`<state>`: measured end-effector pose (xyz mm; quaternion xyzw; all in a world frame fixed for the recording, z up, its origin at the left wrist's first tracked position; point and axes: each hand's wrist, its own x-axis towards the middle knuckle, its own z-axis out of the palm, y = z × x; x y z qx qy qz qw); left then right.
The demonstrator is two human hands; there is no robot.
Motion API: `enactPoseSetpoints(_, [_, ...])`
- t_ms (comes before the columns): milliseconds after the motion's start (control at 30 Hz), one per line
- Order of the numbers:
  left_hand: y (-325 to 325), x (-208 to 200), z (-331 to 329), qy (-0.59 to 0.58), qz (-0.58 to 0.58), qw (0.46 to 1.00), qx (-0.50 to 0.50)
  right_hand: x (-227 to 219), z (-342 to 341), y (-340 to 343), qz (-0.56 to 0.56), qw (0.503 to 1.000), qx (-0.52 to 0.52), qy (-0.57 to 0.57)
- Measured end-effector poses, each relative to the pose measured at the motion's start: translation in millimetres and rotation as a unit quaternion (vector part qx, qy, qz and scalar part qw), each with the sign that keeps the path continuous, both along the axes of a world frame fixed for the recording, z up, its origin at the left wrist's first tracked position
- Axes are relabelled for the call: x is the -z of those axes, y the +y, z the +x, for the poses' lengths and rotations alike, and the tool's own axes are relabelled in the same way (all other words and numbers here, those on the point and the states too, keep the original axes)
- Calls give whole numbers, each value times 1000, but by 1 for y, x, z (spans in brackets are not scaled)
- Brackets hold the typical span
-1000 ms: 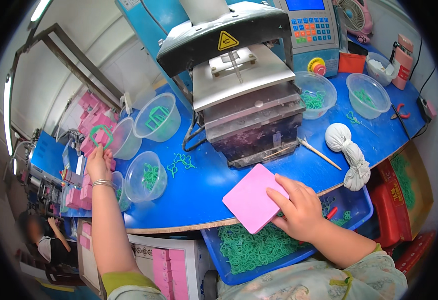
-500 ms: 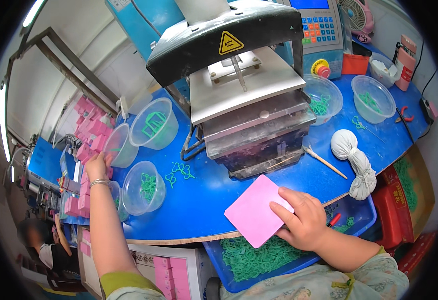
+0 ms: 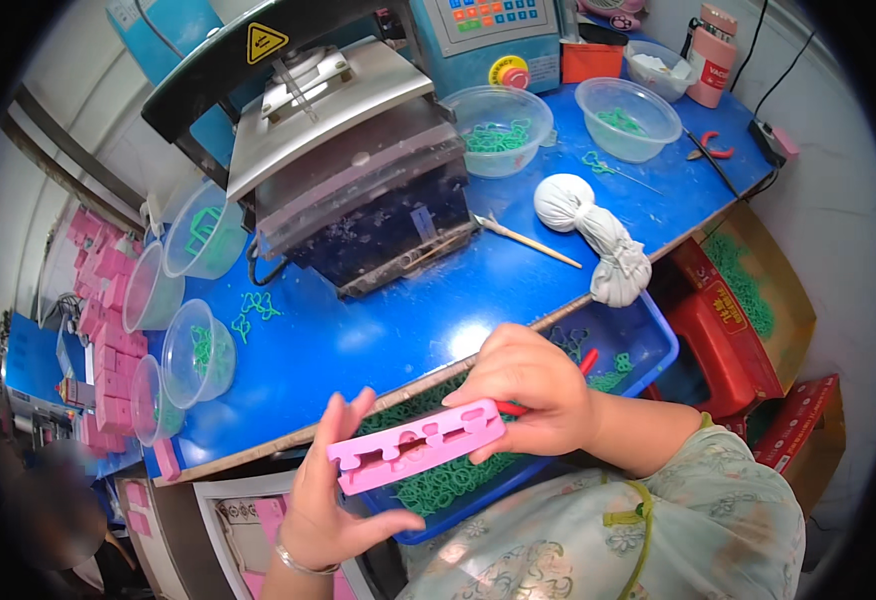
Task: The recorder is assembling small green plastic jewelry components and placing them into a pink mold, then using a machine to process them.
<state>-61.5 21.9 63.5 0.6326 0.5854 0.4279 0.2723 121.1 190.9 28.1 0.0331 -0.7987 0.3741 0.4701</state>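
My right hand [image 3: 533,395] grips a pink block-shaped mould [image 3: 423,447] by its right end, fingers above and thumb below. Its narrow side faces up and shows a row of dark shaped hollows. A red-handled tool [image 3: 589,361] shows beside the same hand; its other parts are hidden. My left hand [image 3: 333,490] is at the mould's left end, fingers stretched up along it and thumb spread apart below. Under the mould, a blue tray [image 3: 663,345] holds a heap of green looped pieces [image 3: 448,485].
A press machine [image 3: 358,200] stands on the blue table [image 3: 378,345]. Clear bowls [image 3: 198,365] with green pieces flank it. A wooden-handled brush [image 3: 533,242] and a tied white cloth bundle [image 3: 598,235] lie at right. Pink blocks [image 3: 108,350] are stacked far left.
My left hand has come from the pink stack at the far left to the mould. My right hand has moved left and turned the mould from its flat face to its hollowed side. The view has shifted right.
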Motion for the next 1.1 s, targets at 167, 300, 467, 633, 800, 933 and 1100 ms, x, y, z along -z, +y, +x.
enactPoseSetpoints(167, [-8,13,37,-201,68,977,-13,4,9,-31,-132,988,-81,-22])
enactPoseSetpoints(300, [-10,13,68,-170,118,960,-190,-1,19,-52,-64,993,87,-53])
enactPoseSetpoints(467, [-12,18,62,-328,101,937,-68,2,25,-50,-240,958,-140,-64])
enactPoseSetpoints(633, [-16,24,58,-441,55,891,96,2,21,-46,-306,874,-373,-47])
enactPoseSetpoints(800, [-15,24,61,-258,94,954,-120,-3,23,-55,-199,970,-102,-90])
enactPoseSetpoints(933, [-13,34,75,-43,126,961,-242,7,20,-66,-120,986,91,-69])
enactPoseSetpoints(1100, [-7,38,55,-212,93,958,-168,12,14,-51,-316,941,-13,-117])
